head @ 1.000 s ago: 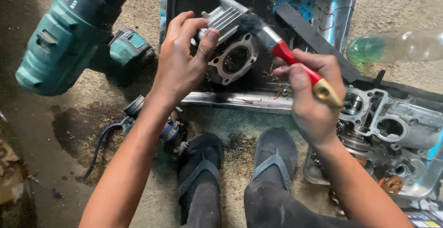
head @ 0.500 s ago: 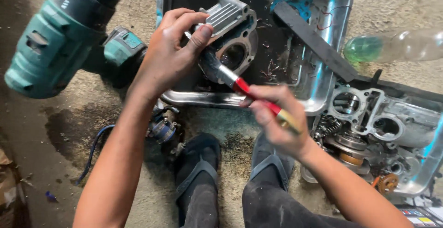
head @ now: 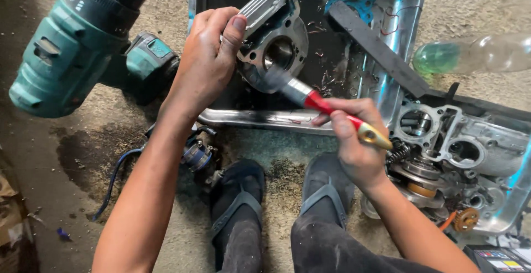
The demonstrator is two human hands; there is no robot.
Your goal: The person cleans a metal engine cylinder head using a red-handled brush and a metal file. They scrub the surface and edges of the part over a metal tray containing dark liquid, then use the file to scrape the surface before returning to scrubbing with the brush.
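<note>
My left hand (head: 207, 57) grips a grey finned engine cylinder (head: 274, 35) and holds it tilted over a metal tray (head: 401, 13). My right hand (head: 354, 140) holds a paintbrush (head: 326, 107) with a red handle and yellow end. Its blurred bristles touch the lower face of the cylinder near the round bore. My two feet in dark sandals (head: 238, 195) rest on the ground below the tray.
A teal cordless drill (head: 77, 46) lies at the upper left. A grey engine case (head: 459, 157) with open ports and gears sits at the right. A clear plastic bottle of green liquid (head: 475, 54) lies behind it. A black flat strip (head: 379, 49) leans in the tray.
My right hand and brush dropped from beside the cylinder to below it. The left hand tilted the cylinder, turning its bore more toward me.
</note>
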